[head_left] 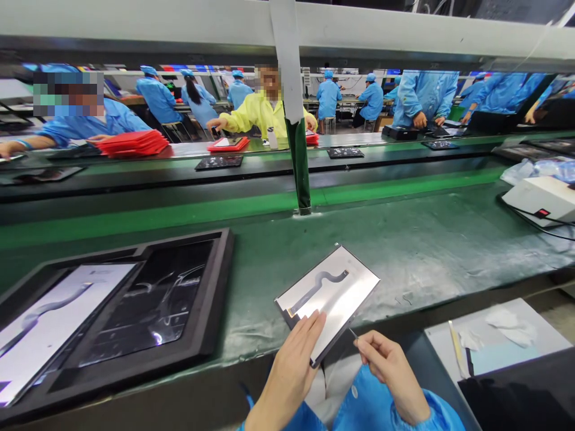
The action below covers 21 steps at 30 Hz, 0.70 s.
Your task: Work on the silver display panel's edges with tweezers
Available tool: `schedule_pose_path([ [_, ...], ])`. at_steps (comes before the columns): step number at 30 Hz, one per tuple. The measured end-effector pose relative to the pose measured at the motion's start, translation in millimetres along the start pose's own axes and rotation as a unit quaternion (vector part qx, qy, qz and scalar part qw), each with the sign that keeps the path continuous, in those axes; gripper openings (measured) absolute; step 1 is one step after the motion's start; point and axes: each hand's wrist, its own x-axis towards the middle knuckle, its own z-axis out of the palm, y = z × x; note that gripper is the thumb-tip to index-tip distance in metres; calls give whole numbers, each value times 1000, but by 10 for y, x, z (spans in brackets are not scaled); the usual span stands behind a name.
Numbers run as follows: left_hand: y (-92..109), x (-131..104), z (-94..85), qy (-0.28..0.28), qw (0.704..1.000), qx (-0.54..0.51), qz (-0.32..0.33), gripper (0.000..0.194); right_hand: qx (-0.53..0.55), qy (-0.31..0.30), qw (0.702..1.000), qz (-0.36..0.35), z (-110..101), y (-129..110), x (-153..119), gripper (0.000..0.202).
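A display panel (335, 293) with a silvery back and a curved grey flex cable (321, 285) lies at a slant over the bench's near edge. My left hand (291, 359) holds its near end, fingers stretched across the back; the thumb is hidden. Beside the panel's right edge, my right hand (389, 365) is closed in a pinch on a thin pointed tool (353, 332). The tool's tip is at or very near that edge; contact cannot be told. To the left, a black foam tray (224, 251) holds another silvery-backed panel (85, 305) and a glossy black panel (157, 293).
A green bench (426, 239) runs across, with a post (302, 161) rising behind the panel. At right stand a white box (543, 197) with a cable and a low surface with white scraps (512, 326). Beyond, co-workers sit along a line carrying dark panels (220, 162).
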Motion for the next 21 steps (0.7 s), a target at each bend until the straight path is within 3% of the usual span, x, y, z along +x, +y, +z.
schedule_pose_path([
  [5, -10, -11, 28, 7, 1000, 4, 2, 75, -217, 68, 963, -142, 52, 140, -82, 31],
  [9, -8, -11, 17, 5, 1000, 5, 1, 76, -291, 95, 929, -207, 94, 184, -123, 28],
  [14, 3, -2, -1, 2, 1000, -4, 1, 75, -317, 103, 911, -240, 116, 172, -126, 27],
  [21, 0, -14, 16, 0, 1000, -5, -2, 75, -311, 101, 915, -234, 128, 180, -114, 30],
])
